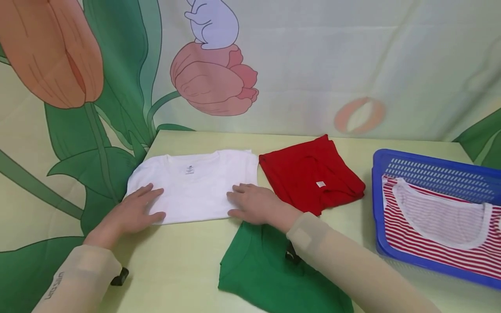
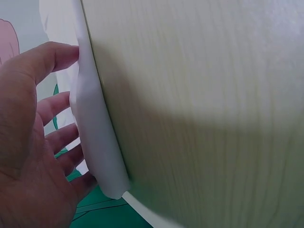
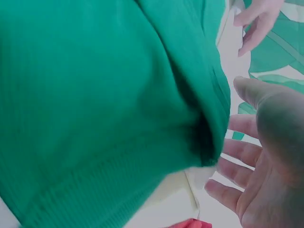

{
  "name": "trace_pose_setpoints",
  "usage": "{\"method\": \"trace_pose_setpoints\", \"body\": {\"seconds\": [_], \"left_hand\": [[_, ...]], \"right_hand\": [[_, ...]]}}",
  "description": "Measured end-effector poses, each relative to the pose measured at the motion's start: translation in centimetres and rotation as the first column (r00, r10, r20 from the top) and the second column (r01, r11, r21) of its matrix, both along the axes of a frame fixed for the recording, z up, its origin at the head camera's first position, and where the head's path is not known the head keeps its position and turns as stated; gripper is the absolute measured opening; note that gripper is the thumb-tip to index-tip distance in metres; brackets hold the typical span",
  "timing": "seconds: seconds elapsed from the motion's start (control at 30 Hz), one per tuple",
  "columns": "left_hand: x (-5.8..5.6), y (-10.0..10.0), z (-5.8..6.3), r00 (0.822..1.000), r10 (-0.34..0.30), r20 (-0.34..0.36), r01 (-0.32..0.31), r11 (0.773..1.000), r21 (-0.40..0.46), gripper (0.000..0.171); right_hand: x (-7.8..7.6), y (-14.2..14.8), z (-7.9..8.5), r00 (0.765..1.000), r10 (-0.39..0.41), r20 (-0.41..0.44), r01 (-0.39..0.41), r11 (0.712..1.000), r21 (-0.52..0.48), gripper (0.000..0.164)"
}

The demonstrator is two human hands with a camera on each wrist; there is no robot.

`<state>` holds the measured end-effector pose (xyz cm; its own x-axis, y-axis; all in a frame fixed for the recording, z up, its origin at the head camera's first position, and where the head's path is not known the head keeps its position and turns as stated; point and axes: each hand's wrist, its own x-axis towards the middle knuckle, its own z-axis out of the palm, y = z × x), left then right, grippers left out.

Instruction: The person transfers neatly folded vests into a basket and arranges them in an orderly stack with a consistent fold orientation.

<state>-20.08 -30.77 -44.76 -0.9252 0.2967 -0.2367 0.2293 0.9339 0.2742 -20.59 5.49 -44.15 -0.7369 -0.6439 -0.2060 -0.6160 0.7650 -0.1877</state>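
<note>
Bench point(image 1: 176, 265), head view: pale, set before a hanging cloth point(image 1: 305, 65) printed with tulips and a rabbit.
White shirt point(image 1: 195, 195), head view: lies folded flat on the bench, with neckline and small printed label toward twelve o'clock; centre of the clock for the head view.
Left-hand grip point(image 1: 135, 211), head view: released, resting on the shirt at eight o'clock with thumb and fingers apart.
Right-hand grip point(image 1: 250, 203), head view: likewise released, resting on the shirt between three and four o'clock with fingers toward nine.
Sleeves point(image 1: 344, 256), head view: beige, reaching in from eight and four o'clock.
Red shirt point(image 1: 289, 174), head view: folded, just beside the white shirt at three o'clock, with a small white tag.
Green shirt point(image 1: 270, 274), head view: folded, between four and five o'clock, partly hidden by the right forearm.
Blue basket point(image 1: 438, 174), head view: past the red shirt at three o'clock, holding a striped shirt point(image 1: 403, 226) in red and white.
White shirt, left wrist view: runs as a thick folded edge from eleven to seven o'clock.
Left-hand grip, left wrist view: near nine o'clock, with fingers at that edge.
Green shirt, right wrist view: looms large around nine o'clock, with ribbed band at seven.
Right-hand grip, right wrist view: between three and four o'clock, with fingers spread; contact with green fabric hard to tell.
Left-hand grip, right wrist view: between one and two o'clock, at white fabric.
</note>
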Motion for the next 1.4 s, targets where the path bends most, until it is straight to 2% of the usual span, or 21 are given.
{"method": "trace_pose_setpoints", "body": {"seconds": [0.4, 0.67, 0.77, 0.87, 1.0, 1.13, 1.2, 1.27, 1.4], "left_hand": [[-0.5, -0.2, -0.4, 1.000, 0.006, -0.024, -0.006, 1.000, 0.012, 0.078], [-0.7, -0.1, -0.3, 1.000, 0.021, 0.002, -0.021, 1.000, 0.019, 0.078], [-0.5, -0.2, -0.1, 1.000, 0.025, -0.001, -0.024, 0.999, 0.034, 0.078], [-0.2, -0.2, 0.4, 0.999, 0.051, -0.013, -0.050, 0.997, 0.055, 0.078], [0.3, -0.1, 1.2, 0.990, 0.142, -0.014, -0.140, 0.986, 0.095, 0.085], [0.8, 0.1, 1.9, 0.965, 0.259, 0.036, -0.261, 0.955, 0.143, 0.096], [0.9, 0.1, 2.2, 0.951, 0.303, 0.068, -0.310, 0.938, 0.153, 0.098], [0.9, 0.0, 2.5, 0.938, 0.333, 0.100, -0.345, 0.926, 0.153, 0.100], [0.9, -0.2, 2.7, 0.911, 0.380, 0.159, -0.402, 0.905, 0.138, 0.100]], "right_hand": [[-0.6, 0.5, -0.5, 1.000, -0.030, -0.006, 0.031, 1.000, 0.004, 0.059], [-0.5, 0.4, -0.3, 0.999, -0.035, -0.007, 0.035, 0.999, 0.003, 0.060], [-0.7, 0.6, 0.1, 0.998, -0.056, 0.022, 0.056, 0.998, -0.031, 0.061], [-1.1, 0.9, 0.7, 0.992, -0.105, 0.074, 0.114, 0.986, -0.123, 0.063], [-1.9, 1.6, 1.3, 0.972, -0.166, 0.166, 0.208, 0.937, -0.279, 0.066], [-2.7, 2.4, 1.4, 0.930, -0.227, 0.289, 0.335, 0.847, -0.413, 0.067], [-2.8, 2.8, 1.4, 0.902, -0.258, 0.347, 0.402, 0.798, -0.449, 0.067], [-2.9, 3.1, 1.3, 0.882, -0.280, 0.378, 0.443, 0.765, -0.468, 0.067], [-3.0, 3.4, 1.2, 0.862, -0.308, 0.402, 0.485, 0.733, -0.477, 0.066]]}}
